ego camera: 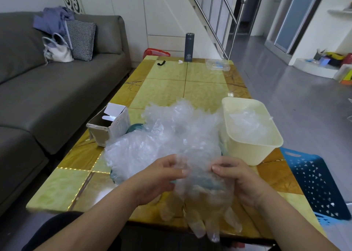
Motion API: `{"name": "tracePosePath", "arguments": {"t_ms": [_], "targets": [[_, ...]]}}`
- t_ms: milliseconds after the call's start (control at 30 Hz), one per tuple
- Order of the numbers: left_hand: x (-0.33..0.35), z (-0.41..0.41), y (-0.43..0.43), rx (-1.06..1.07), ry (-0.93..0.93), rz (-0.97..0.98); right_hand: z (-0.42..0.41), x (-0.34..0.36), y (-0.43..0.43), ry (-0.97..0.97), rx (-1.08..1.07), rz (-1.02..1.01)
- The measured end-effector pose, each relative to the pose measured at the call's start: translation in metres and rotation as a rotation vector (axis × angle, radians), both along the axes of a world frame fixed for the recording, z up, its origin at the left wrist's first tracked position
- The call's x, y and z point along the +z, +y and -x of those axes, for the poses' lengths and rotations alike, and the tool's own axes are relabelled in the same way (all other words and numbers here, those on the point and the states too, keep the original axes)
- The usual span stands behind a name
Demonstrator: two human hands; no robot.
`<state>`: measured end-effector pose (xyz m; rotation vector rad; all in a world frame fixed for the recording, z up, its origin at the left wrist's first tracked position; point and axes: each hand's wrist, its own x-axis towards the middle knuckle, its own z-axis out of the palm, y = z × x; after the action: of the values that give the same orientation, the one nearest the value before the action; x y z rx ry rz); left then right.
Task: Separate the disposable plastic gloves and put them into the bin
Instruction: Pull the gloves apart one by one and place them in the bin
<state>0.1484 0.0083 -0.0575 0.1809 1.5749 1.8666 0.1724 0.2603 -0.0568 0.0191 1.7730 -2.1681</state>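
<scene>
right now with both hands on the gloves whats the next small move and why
Probably draw the hands apart to peel one layer free: the left hand and right hand each pinch the top edge of the clear gloves, which look stuck together, and the cream bin stands close by.

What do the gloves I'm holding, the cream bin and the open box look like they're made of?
The gloves: thin clear plastic film, probably polyethylene; see-through and crinkled.
The bin: rigid moulded plastic, likely; smooth, cream, slightly glossy, with rounded rim.
The box: cardboard; brown board faces, white printed side, creased flaps.
</scene>
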Motion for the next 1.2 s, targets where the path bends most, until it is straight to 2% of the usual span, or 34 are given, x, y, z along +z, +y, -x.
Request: {"name": "tracePosePath", "arguments": {"t_ms": [100,267,333,400,500,567,633,733,833,967,1033,1100,1200], "targets": [[0.006,0.004,0.002,-0.001,0.122,0.149,-0.002,0.0,0.003,0.05,-0.02,-0.122],[0.022,0.018,0.008,-0.035,0.102,0.16,-0.006,0.019,0.013,0.13,0.09,-0.32],[0.019,0.017,0.017,-0.076,0.044,0.116,-0.006,0.028,0.015,0.139,0.139,-0.376],[0.017,0.019,0.029,-0.021,0.01,0.064,-0.003,0.036,0.019,0.152,0.12,-0.431],[0.027,0.032,0.034,0.126,0.069,0.05,0.008,0.05,0.033,0.162,-0.076,-0.489],[0.042,0.045,0.032,0.131,0.13,0.065,0.025,0.066,0.056,0.138,-0.261,-0.49],[0.058,0.054,0.026,0.083,0.205,0.113,0.047,0.08,0.079,0.115,-0.405,-0.494],[0.082,0.063,0.029,-0.024,0.294,0.182,0.09,0.089,0.108,0.164,-0.53,-0.666],[0.098,0.072,0.035,-0.136,0.283,0.125,0.133,0.081,0.118,0.221,-0.613,-0.81],[0.118,0.08,0.041,-0.283,0.176,-0.102,0.176,0.067,0.113,0.221,-0.606,-0.856],[0.126,0.086,0.045,-0.321,0.158,-0.171,0.183,0.058,0.109,0.211,-0.575,-0.959],[0.131,0.096,0.054,-0.321,0.179,-0.165,0.183,0.052,0.106,0.194,-0.506,-1.068],[0.131,0.113,0.08,-0.266,0.206,-0.078,0.186,0.052,0.113,0.193,-0.366,-1.076]]}}
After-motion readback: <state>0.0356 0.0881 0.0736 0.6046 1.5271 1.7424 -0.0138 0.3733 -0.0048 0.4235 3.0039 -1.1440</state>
